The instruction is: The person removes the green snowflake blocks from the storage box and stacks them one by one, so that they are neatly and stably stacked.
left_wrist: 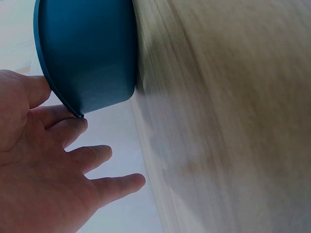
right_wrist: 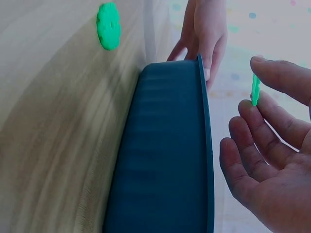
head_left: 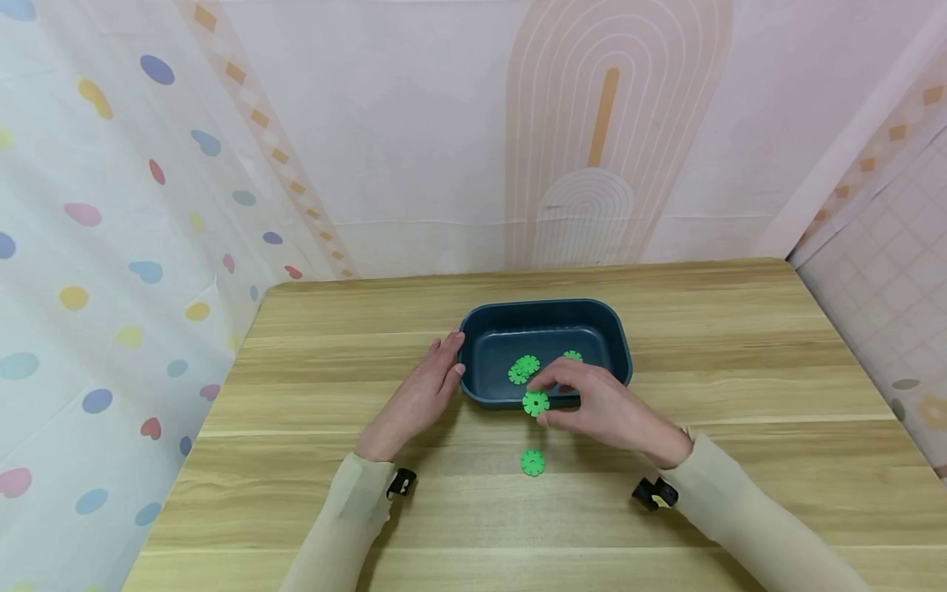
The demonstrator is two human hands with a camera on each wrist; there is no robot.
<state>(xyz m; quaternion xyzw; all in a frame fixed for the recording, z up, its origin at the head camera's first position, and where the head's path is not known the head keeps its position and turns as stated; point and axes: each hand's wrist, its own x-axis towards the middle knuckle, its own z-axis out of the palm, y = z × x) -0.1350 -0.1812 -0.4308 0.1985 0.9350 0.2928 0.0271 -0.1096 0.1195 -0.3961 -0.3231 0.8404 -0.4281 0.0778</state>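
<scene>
My right hand (head_left: pixel 602 407) pinches a green notched disc (head_left: pixel 536 403), like a snowflake building piece, between thumb and fingertips. It holds the disc over the near rim of a dark blue plastic bin (head_left: pixel 547 306). In the right wrist view the same disc (right_wrist: pixel 255 90) is seen edge-on, the other fingers loosely bent. My left hand (head_left: pixel 418 399) rests against the bin's left end. Its fingers are spread, with thumb and fingertips touching the rim in the left wrist view. Inside the bin lie overlapping green discs (head_left: pixel 527 365) and another disc (head_left: pixel 573 355), partly hidden by my right hand.
One more green disc (head_left: pixel 533 463) lies flat on the wooden table (head_left: pixel 740 370), in front of the bin. A printed cloth (head_left: pixel 414 140) hangs behind the table, and a dotted cloth (head_left: pixel 118 345) along its left side.
</scene>
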